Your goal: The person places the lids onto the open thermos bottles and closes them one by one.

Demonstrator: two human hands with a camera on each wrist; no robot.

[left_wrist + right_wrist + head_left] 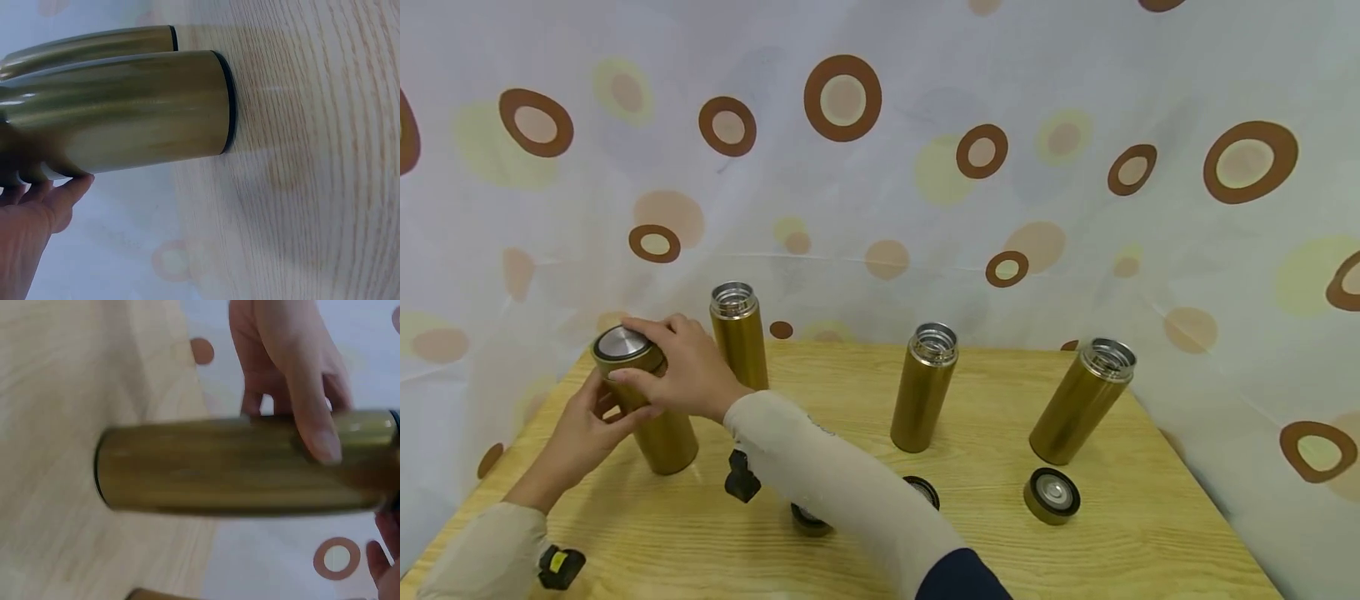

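A gold thermos flask (668, 442) stands on the table at the left, its base on the wood. My left hand (583, 429) grips the upper part of its body; in the right wrist view that thumb (319, 440) lies across the gold side. On top sits a lid with a silver disc and dark ring (622, 342). The fingers and thumb of my right hand (692, 371) hold this lid from the right side. In the left wrist view, fingertips of the left hand (47, 203) touch the flask (144, 112), whose dark base edge faces the table.
Just behind stands an open gold flask (745, 346). Two more open flasks stand at the middle (921, 400) and the right (1075, 412). Loose lids lie near the front: one at right (1051, 497), others (811, 523) partly behind my right sleeve. A patterned curtain (925, 225) hangs behind the table.
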